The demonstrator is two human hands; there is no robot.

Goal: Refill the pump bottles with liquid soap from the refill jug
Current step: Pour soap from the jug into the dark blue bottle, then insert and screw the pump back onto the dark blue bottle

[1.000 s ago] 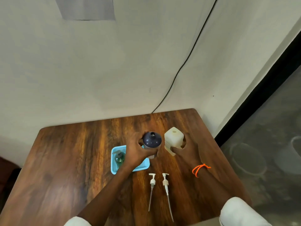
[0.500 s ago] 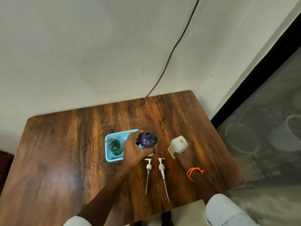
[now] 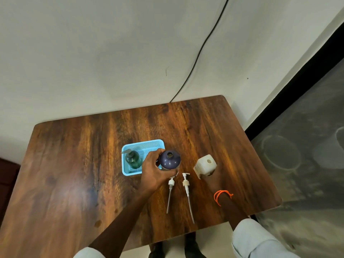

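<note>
A dark blue bottle [image 3: 170, 159] with its neck open stands upright beside the tray, and my left hand [image 3: 154, 172] grips its body from the left. A white refill jug [image 3: 205, 164], its round mouth uncapped, sits on the table to the right. My right hand [image 3: 213, 183], with an orange band at the wrist, holds the jug's near side; its fingers blend into the dark wood. Two white pump heads with long tubes, one pump [image 3: 170, 190] and a second pump [image 3: 187, 190], lie side by side in front of the bottle.
A light blue mesh tray [image 3: 143, 143] holds a green pump bottle [image 3: 133, 158] with its pump on. The wooden table [image 3: 74, 174] meets a white wall at the back, where a black cable [image 3: 197, 58] runs down. The floor drops off to the right.
The jug has moved right, away from the dark bottle, and now sits lower on the table. My left hand keeps its grip on the bottle. The camera has tilted down.
</note>
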